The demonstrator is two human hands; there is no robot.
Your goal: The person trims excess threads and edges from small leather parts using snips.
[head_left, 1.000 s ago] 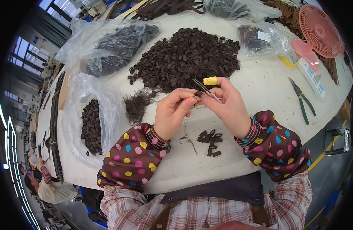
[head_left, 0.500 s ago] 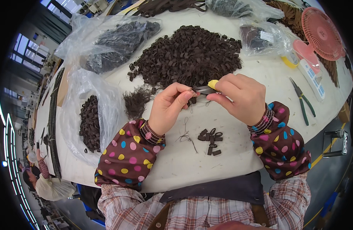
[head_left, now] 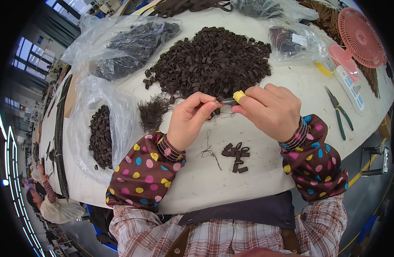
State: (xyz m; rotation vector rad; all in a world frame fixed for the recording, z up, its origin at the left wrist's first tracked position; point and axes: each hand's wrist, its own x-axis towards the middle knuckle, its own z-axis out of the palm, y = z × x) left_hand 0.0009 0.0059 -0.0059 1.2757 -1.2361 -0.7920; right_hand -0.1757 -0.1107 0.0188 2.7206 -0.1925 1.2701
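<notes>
Pinching a small dark piece [head_left: 218, 102] with loose threads in the left hand [head_left: 188, 121], thumb nearly against forefinger — likely for steadying it and exposing the threads to a blade. Gripping a slim metal-bladed tool [head_left: 229, 101] in the right hand [head_left: 272, 110], fingers curled almost closed; aiming it leftward at the piece, probably for leaving the pinch uncrowded. Wearing a yellow wrap [head_left: 238, 95] on a right fingertip, maybe for protecting skin. Working on the near side of the heap of dark loops [head_left: 214, 60], presumably for shortening the reach. Seeing a few loops [head_left: 237, 156] lying nearer the body on the tabletop [head_left: 188, 192], seemingly for staying separate. Spotting pliers [head_left: 337, 112] well to the right, not being touched. Not making out the blade gap — too small.
</notes>
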